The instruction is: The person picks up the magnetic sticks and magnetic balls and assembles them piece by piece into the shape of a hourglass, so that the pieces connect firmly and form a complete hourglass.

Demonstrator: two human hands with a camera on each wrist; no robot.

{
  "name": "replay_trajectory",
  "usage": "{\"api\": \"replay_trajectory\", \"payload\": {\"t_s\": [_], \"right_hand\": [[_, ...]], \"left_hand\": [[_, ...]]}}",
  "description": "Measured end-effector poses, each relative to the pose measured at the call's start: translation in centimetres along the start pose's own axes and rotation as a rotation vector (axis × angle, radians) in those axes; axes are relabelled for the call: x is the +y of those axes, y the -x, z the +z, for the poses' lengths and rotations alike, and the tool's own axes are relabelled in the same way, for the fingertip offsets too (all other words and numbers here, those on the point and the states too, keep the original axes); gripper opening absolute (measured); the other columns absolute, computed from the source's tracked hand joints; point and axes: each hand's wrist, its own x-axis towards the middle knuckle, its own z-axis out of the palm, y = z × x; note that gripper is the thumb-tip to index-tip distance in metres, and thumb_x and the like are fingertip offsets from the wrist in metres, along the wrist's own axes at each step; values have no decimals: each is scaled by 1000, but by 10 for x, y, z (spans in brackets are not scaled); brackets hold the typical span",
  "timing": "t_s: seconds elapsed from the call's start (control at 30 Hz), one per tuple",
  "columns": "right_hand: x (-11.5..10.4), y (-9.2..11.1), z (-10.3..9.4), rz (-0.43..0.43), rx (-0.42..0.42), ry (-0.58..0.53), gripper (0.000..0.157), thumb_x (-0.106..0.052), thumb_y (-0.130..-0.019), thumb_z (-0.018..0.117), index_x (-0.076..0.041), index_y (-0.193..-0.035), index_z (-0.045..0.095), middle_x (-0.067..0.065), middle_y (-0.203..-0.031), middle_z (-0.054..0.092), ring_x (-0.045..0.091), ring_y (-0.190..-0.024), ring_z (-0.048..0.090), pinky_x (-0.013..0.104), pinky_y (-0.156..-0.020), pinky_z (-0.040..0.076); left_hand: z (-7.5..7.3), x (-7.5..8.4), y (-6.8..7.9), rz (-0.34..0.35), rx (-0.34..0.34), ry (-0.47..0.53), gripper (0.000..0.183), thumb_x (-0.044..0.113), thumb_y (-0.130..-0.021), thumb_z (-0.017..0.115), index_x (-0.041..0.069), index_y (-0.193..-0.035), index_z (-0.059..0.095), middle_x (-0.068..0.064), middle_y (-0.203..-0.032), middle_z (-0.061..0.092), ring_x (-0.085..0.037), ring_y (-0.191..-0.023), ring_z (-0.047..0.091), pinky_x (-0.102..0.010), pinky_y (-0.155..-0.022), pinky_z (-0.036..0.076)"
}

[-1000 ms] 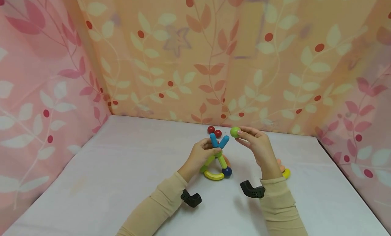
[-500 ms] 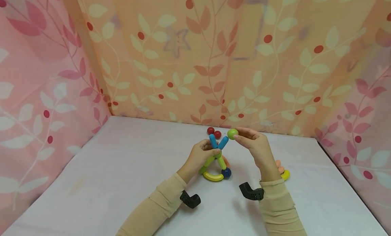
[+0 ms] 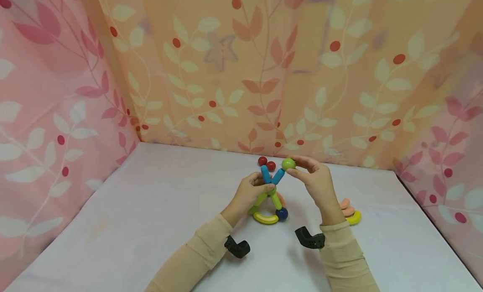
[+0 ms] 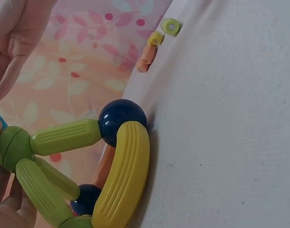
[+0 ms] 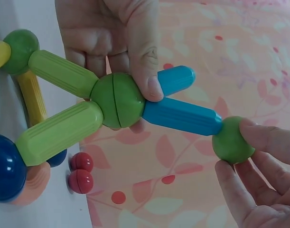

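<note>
A magnetic stick-and-ball structure stands on the table, with a curved yellow stick [image 4: 123, 175] and dark blue balls [image 4: 120, 116] in its base. Light green sticks [image 5: 64, 130] rise to a larger green ball [image 5: 111, 99], from which two blue sticks [image 5: 182, 115] point upward. My left hand [image 3: 245, 194] grips the structure at that larger ball, thumb over its side. With thumb and fingertips, my right hand [image 3: 318, 183] pinches a smaller green ball [image 5: 232, 140], which meets the end of the right blue stick.
Two red balls [image 3: 266, 163] lie behind the structure. Peach sticks [image 3: 346, 210] and a yellow curved stick [image 3: 354, 217] lie to the right, partly behind my right wrist. A patterned curtain [image 3: 211, 74] closes off the table's back edge.
My right hand has brought the small green ball leftward and down onto the tip of the right blue stick. My left hand keeps holding the structure in place.
</note>
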Motion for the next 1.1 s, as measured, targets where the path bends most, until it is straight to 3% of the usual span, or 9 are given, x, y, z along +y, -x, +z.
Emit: {"api": "replay_trajectory", "payload": {"t_s": [0.17,0.3,0.67,0.93,1.1], "right_hand": [[0,-1,3,-70,-9,-19,42,-11,-89,74,1,-128,63,12,-126,64,7,-116,56,20,-99,51],[0,-1,3,-96,-16,-42,41,-7,-88,74,3,-126,64,8,-122,65,4,-112,57,11,-89,52],[6,-1,1,-131,-31,-60,41,-9,-85,78,1,-122,63,0,-116,64,5,-110,58,13,-89,54],[9,-4,0,-140,-45,-56,46,-9,-85,78,1,-127,61,7,-123,61,5,-110,58,13,-88,54],[11,-3,1,-85,-91,-73,49,-9,-85,78,-1,-130,58,7,-129,58,7,-112,57,13,-90,53]], "left_hand": [[1,2,-1,6,-3,12,41,27,-89,75,8,-124,66,-9,-119,71,-23,-112,65,-46,-104,51],[1,1,0,-3,-9,25,40,28,-89,75,9,-124,66,-9,-119,71,-22,-111,66,-44,-104,52],[1,1,0,8,-7,19,42,30,-88,76,10,-123,66,-6,-118,72,-20,-113,65,-44,-106,50],[1,3,0,8,-29,35,46,29,-90,75,7,-128,62,-7,-119,70,-20,-113,65,-42,-105,51],[-20,10,-1,6,-94,-2,49,30,-89,76,11,-131,60,-6,-127,68,-22,-123,62,-44,-111,46]]}}
